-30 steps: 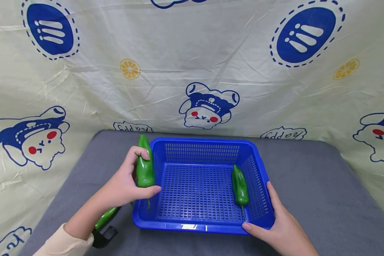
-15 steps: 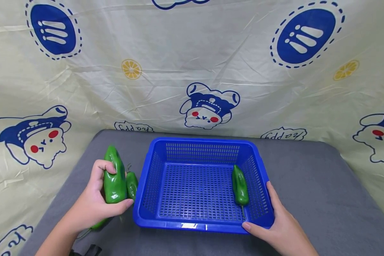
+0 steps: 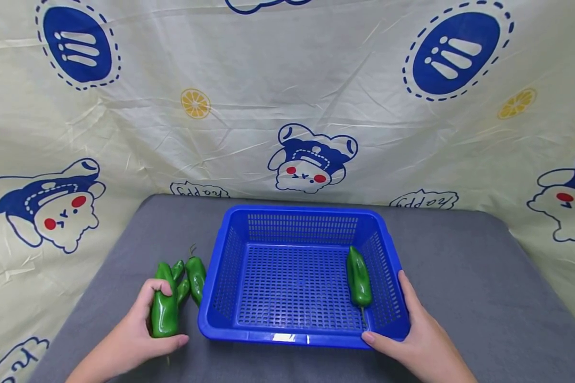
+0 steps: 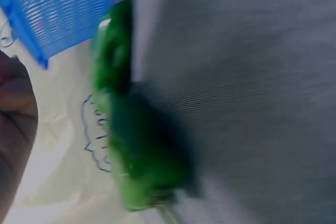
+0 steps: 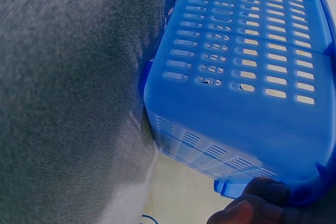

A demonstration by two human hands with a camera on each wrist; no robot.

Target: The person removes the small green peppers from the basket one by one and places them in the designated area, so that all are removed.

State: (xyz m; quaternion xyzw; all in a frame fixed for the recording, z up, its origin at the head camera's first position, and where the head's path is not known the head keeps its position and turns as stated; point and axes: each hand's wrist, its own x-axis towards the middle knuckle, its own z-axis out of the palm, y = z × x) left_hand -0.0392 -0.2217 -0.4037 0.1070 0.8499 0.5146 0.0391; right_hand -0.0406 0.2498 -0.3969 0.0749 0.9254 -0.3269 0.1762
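My left hand (image 3: 141, 324) grips a glossy green pepper (image 3: 165, 316) low on the left of the table, thumb at its stem end and a finger bent over its side. More green peppers lie just beyond it, one of them (image 3: 196, 276) against the basket's left side. Motion blurs the green peppers (image 4: 142, 156) in the left wrist view. My right hand (image 3: 424, 335) holds the near right corner of a blue plastic basket (image 3: 287, 338), thumb on the front rim and fingers along the right side. Inside the basket, a single green pepper (image 3: 359, 279) lies near the right wall.
A grey cloth (image 3: 474, 276) covers the table. Behind it hangs a cream curtain (image 3: 249, 106) printed with cartoon bears. The basket's slotted side wall (image 5: 236, 51) rises from the cloth in the right wrist view.
My left hand has carried the green pepper from above the basket's left rim leftward, then down toward the table beside the other peppers. The right hand and basket have stayed in place.
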